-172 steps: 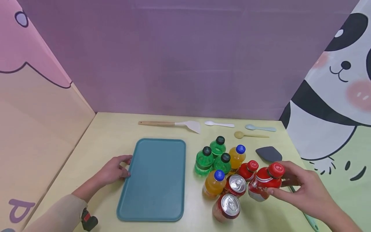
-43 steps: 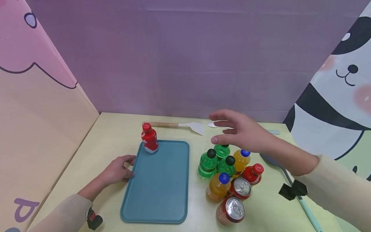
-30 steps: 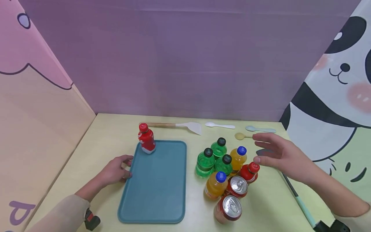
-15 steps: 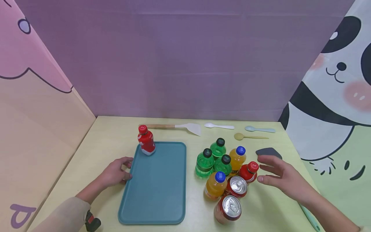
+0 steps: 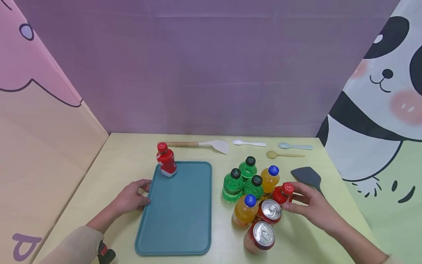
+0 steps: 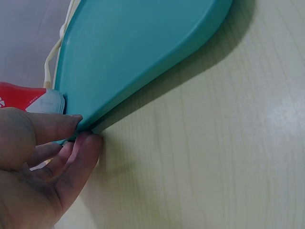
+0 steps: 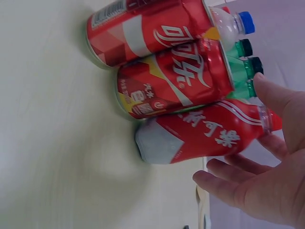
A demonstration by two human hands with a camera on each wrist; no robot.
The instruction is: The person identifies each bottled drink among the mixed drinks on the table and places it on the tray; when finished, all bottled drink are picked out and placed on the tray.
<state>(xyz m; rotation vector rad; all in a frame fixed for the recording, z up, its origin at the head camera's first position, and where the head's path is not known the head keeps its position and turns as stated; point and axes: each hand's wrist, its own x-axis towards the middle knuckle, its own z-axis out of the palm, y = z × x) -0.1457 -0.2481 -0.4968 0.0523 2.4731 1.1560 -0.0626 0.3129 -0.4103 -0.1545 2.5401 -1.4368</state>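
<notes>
My left hand point(image 5: 132, 197) pinches the left edge of the blue-green tray point(image 5: 174, 212), thumb and fingertips at the rim in the left wrist view. A red cola bottle point(image 5: 166, 161) stands upright at the tray's far left corner. My right hand point(image 5: 308, 205) is at the second red cola bottle point(image 7: 205, 131), its thumb and fingers spread on either side of the neck without closing. Beside this bottle stand two red cola cans point(image 5: 270, 211), two orange drink bottles point(image 5: 244, 212) with blue caps, and several green bottles point(image 5: 232, 187) with black caps.
Along the back lie a white spatula point(image 5: 217, 146) with a wooden handle, a white spoon point(image 5: 248, 143), a pale blue spoon point(image 5: 295, 146) and a yellow spoon point(image 5: 285, 155). A dark grey turner point(image 5: 306, 176) lies behind my right hand. A purple backdrop point(image 5: 211, 73) rises behind the table.
The first red cola bottle has gone from my right hand to the tray's far left corner. My right hand has come back right and down to the second red bottle. The left hand stays.
</notes>
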